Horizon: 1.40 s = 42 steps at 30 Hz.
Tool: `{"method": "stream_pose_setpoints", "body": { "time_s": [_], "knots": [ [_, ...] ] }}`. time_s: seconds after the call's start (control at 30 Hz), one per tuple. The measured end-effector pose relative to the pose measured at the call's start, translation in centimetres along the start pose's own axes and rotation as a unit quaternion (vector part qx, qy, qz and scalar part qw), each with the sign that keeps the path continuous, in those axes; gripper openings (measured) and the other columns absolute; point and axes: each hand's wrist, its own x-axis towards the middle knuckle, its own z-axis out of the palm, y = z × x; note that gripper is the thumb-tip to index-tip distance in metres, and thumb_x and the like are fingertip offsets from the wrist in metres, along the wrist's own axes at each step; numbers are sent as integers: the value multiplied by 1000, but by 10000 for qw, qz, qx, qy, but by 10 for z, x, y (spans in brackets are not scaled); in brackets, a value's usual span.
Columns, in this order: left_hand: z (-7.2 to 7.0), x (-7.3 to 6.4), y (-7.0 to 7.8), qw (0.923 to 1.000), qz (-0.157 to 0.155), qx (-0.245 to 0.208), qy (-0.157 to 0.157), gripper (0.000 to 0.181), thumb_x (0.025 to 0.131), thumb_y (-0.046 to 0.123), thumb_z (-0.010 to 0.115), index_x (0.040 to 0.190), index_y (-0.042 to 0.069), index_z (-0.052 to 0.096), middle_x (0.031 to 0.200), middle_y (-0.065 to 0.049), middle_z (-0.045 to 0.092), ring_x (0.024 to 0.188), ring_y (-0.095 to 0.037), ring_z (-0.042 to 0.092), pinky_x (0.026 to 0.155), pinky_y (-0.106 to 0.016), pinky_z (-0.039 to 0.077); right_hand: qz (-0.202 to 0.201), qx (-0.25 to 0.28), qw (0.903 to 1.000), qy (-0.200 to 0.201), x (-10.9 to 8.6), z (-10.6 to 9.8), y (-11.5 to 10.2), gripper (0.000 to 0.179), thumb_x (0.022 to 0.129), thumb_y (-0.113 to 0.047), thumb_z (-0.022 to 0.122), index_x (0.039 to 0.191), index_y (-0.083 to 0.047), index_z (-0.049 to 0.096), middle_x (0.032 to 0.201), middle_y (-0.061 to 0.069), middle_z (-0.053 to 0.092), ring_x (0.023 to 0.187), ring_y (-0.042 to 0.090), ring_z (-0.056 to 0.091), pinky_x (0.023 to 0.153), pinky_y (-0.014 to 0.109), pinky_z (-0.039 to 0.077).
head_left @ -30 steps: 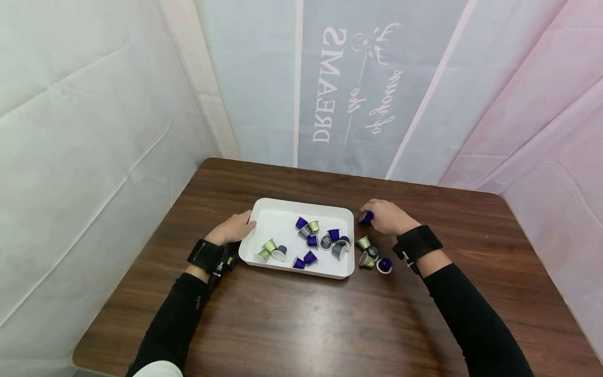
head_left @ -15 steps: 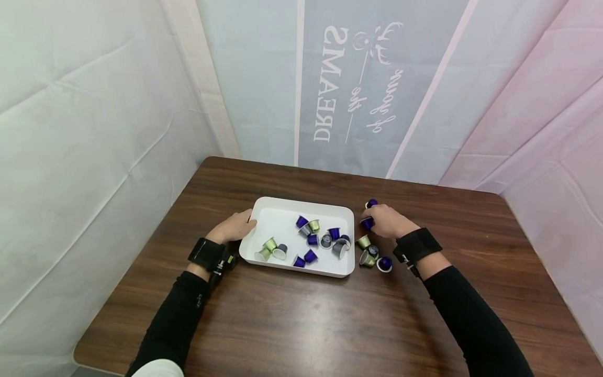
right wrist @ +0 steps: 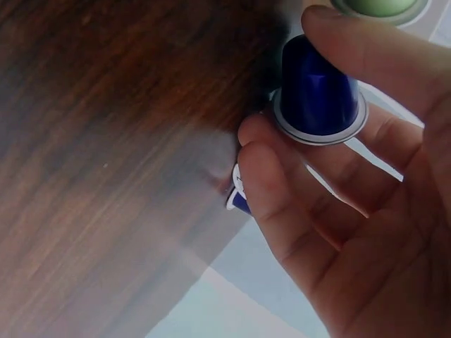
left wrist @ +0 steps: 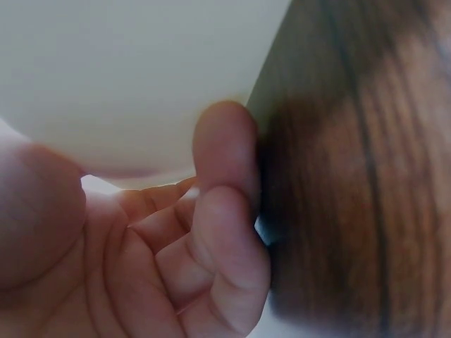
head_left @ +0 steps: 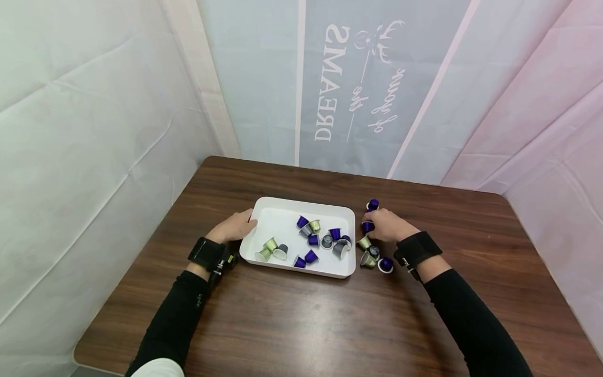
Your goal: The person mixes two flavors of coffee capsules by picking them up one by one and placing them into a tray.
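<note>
My left hand (head_left: 231, 228) holds the left end of a white tray (head_left: 278, 219), thumb over the rim. In the left wrist view, curled fingers (left wrist: 227, 151) lie against the tray's outer wall, close to the tabletop. Just right of the tray, my right hand (head_left: 390, 225) pinches a dark blue coffee capsule (right wrist: 318, 91) between thumb and fingers, its flanged rim towards the fingers. Other blue capsules (head_left: 373, 204) show beyond that hand, partly hidden by it. Inside the tray lie several blue, green and grey capsules (head_left: 311, 256).
Near the tray's right end sit green capsules (head_left: 368, 259), a dark grey capsule (head_left: 374, 252) and a blue capsule (head_left: 386, 265) standing on its rim. The brown wooden table (head_left: 292, 319) extends in front, with fabric curtains (head_left: 254, 78) around its back and sides.
My right hand has moved slightly towards me with the blue capsule, and other blue capsules have come into sight behind it. The left hand and tray have stayed almost still.
</note>
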Motion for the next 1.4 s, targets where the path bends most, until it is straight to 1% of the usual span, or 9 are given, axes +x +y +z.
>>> {"method": "stream_pose_setpoints", "body": {
  "time_s": [0.13,0.3,0.53,0.77,1.0,1.13,1.23,1.3,1.4],
  "knots": [
    [0,1,0,10000,29,-33,-11,47,102,22,36,142,-3,32,118,-20,57,89,-22,58,80,-37,44,59,41,10000,55,-3,-3,-2,33,86,-13,68,116,0,61,93,11,62,75,18,58,63,31,47],
    [0,1,1,10000,22,-2,12,47,102,22,35,141,-3,33,116,-20,58,87,-22,58,78,-36,44,52,139,9990,424,-7,-13,-8,34,88,-15,65,117,2,58,95,13,61,73,19,55,63,32,46],
    [0,1,0,10000,7,6,-2,47,102,22,35,142,-2,33,115,-18,58,86,-20,58,79,-36,44,-149,348,9969,693,-15,-29,-23,35,90,-13,62,120,4,56,89,9,59,69,17,51,62,33,42],
    [0,2,-2,10000,43,10,-20,47,102,22,35,142,-2,32,110,-17,60,83,-19,59,77,-36,45,-436,343,9940,945,-18,-36,-46,30,88,-12,65,114,1,60,96,9,61,76,17,55,67,36,46],
    [1,3,-2,10000,6,56,15,46,102,23,35,141,-2,34,112,-17,60,85,-20,58,78,-36,44,-689,309,9938,817,-15,-36,-67,31,87,-12,66,115,1,60,95,5,59,73,14,53,66,33,45],
    [1,3,-1,10000,-10,40,8,47,102,22,35,141,-3,33,108,-16,61,83,-20,59,77,-36,45,-767,186,9941,745,-11,-34,-78,35,87,-14,68,118,0,59,101,7,61,79,16,56,70,34,46],
    [1,3,-1,10000,-14,34,6,47,102,23,35,142,-2,32,108,-16,61,83,-19,59,77,-36,45,-792,84,9943,714,-9,-32,-87,38,87,-17,68,120,-1,59,108,9,62,91,19,59,76,36,47],
    [1,3,0,10000,-23,39,16,47,102,23,35,143,-1,32,110,-16,61,84,-19,59,78,-36,45,-816,53,9943,681,-6,-30,-93,38,87,-18,68,121,-1,59,111,10,62,95,21,59,78,37,48],
    [2,3,-1,10000,-23,60,40,47,102,23,35,143,0,32,116,-17,59,88,-20,59,81,-37,45,-846,93,9945,611,-2,-28,-101,39,88,-18,67,122,-2,59,113,10,62,96,21,60,79,37,47]
  ]
}}
